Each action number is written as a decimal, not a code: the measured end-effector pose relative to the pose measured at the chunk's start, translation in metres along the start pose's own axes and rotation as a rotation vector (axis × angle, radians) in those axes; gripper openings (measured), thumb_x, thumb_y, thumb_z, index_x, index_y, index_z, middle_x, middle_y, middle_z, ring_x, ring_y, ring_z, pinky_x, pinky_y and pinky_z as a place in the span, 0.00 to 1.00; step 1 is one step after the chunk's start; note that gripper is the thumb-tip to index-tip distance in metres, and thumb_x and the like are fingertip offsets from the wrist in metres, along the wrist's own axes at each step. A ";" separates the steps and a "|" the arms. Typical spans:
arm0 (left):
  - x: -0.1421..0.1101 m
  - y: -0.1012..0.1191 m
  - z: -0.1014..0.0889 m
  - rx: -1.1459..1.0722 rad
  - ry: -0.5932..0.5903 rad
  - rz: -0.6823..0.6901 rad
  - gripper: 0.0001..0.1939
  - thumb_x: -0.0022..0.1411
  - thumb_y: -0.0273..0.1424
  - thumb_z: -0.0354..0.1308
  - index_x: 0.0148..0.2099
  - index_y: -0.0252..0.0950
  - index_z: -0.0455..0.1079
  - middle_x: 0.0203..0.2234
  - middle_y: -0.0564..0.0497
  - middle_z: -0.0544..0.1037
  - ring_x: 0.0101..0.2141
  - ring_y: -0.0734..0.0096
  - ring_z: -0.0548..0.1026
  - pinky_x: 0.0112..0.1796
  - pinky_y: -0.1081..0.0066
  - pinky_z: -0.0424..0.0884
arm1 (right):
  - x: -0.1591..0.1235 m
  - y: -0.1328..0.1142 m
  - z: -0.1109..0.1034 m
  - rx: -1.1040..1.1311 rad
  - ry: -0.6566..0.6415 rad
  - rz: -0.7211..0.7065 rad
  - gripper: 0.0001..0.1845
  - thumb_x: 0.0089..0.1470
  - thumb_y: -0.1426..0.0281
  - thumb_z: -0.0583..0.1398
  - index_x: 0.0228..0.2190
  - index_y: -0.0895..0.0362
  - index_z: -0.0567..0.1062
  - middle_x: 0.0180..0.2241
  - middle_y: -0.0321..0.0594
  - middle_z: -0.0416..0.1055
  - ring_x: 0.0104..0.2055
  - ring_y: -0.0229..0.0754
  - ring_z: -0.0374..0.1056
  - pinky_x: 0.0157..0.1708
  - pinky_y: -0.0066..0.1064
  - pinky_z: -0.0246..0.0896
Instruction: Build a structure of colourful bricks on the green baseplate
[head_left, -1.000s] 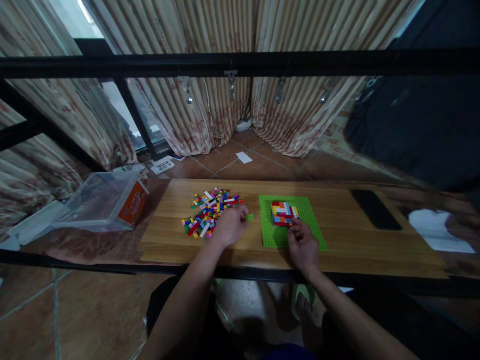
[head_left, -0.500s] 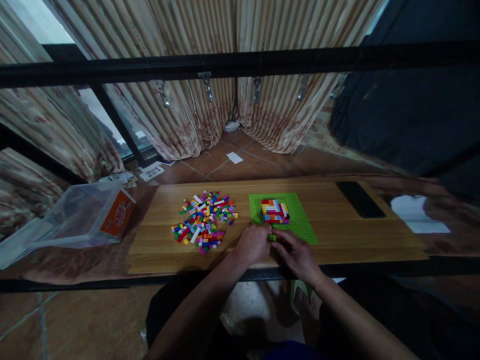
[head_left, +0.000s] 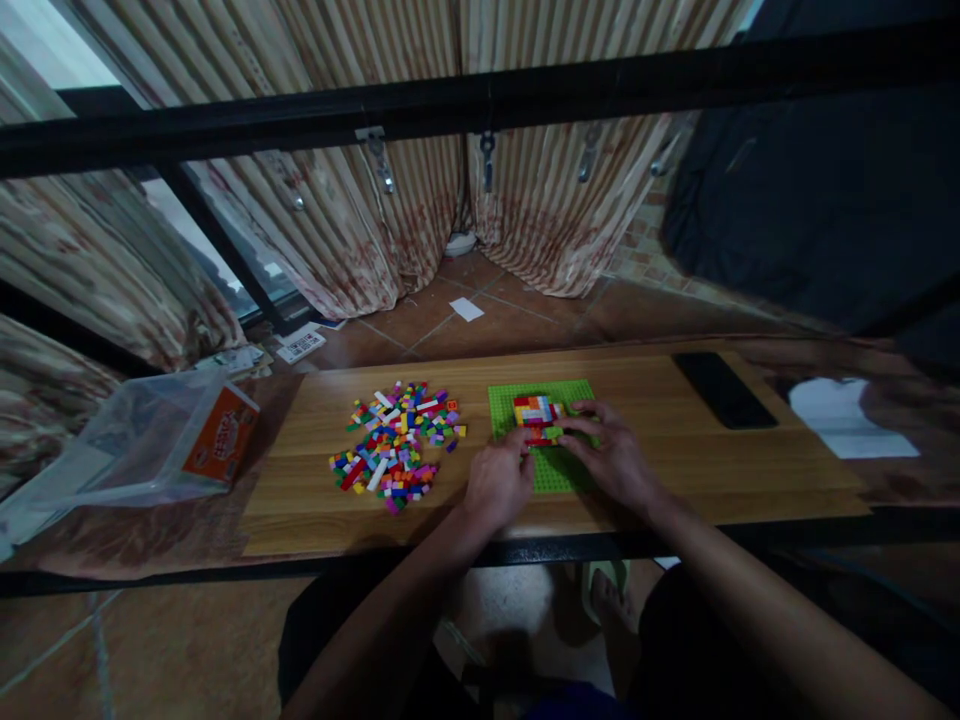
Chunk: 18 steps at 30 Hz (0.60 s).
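Observation:
A small built block of colored toy bricks (head_left: 534,407), with red, yellow, white and blue on top, stands on the green studded baseplate (head_left: 556,482). My left hand (head_left: 501,474) is closed, its fingertips against the near left corner of the block. From the right, my right hand (head_left: 613,452) reaches over the baseplate. Its fingertips pinch a light green brick (head_left: 553,433) at the near side of the block, where red bricks also show. The fingers partly cover the block's right end.
Loose mixed bricks (head_left: 401,435) lie in a pile left of the baseplate on the wooden board (head_left: 300,510). A black phone-like slab (head_left: 724,388) lies at the right. A clear plastic bin (head_left: 142,425) with an orange label stands left of the board. White paper (head_left: 851,415) is farther right.
Both hands have moved forward from the baseplate's near edge to the block. The green brick has come along, now at the block's near side. My view has shifted slightly.

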<state>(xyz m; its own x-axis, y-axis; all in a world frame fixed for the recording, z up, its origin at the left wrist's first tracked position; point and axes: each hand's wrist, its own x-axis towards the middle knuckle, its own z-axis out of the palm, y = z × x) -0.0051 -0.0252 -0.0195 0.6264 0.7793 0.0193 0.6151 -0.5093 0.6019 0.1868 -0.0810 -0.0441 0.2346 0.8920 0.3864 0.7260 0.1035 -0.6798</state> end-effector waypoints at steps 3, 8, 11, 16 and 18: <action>0.001 -0.005 0.001 0.031 0.015 -0.018 0.18 0.63 0.27 0.51 0.55 0.38 0.65 0.40 0.49 0.79 0.38 0.68 0.77 0.42 0.70 0.72 | 0.000 0.011 0.009 0.058 0.018 0.051 0.12 0.53 0.58 0.62 0.37 0.47 0.81 0.50 0.43 0.66 0.53 0.50 0.64 0.54 0.47 0.60; 0.001 -0.009 0.002 0.053 -0.012 -0.002 0.19 0.64 0.28 0.51 0.57 0.38 0.63 0.42 0.48 0.78 0.39 0.67 0.76 0.42 0.69 0.71 | -0.001 0.015 0.020 0.149 0.048 0.075 0.13 0.53 0.57 0.62 0.38 0.47 0.81 0.51 0.43 0.66 0.54 0.49 0.64 0.55 0.46 0.60; 0.002 -0.009 0.000 0.049 -0.034 -0.005 0.19 0.64 0.28 0.51 0.58 0.39 0.63 0.43 0.48 0.78 0.39 0.68 0.76 0.43 0.69 0.71 | 0.000 0.015 0.020 0.170 0.029 0.054 0.12 0.53 0.58 0.62 0.38 0.48 0.81 0.51 0.42 0.66 0.54 0.48 0.65 0.54 0.45 0.61; 0.001 -0.006 -0.003 0.090 -0.055 0.003 0.22 0.65 0.29 0.50 0.61 0.40 0.60 0.44 0.48 0.77 0.40 0.66 0.75 0.43 0.68 0.71 | 0.000 0.012 0.018 0.142 0.006 0.032 0.12 0.55 0.61 0.62 0.41 0.48 0.80 0.53 0.43 0.66 0.54 0.48 0.65 0.55 0.46 0.60; 0.001 -0.006 -0.002 0.106 -0.064 0.003 0.24 0.65 0.29 0.51 0.62 0.41 0.59 0.44 0.48 0.77 0.40 0.66 0.75 0.44 0.67 0.72 | 0.000 0.011 0.016 0.123 0.000 0.046 0.15 0.54 0.61 0.62 0.44 0.48 0.78 0.54 0.43 0.66 0.55 0.48 0.65 0.56 0.47 0.60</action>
<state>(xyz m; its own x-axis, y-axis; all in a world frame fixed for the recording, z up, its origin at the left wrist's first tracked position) -0.0092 -0.0206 -0.0210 0.6553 0.7547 -0.0320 0.6583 -0.5498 0.5141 0.1841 -0.0722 -0.0614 0.2658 0.8969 0.3534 0.6300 0.1159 -0.7679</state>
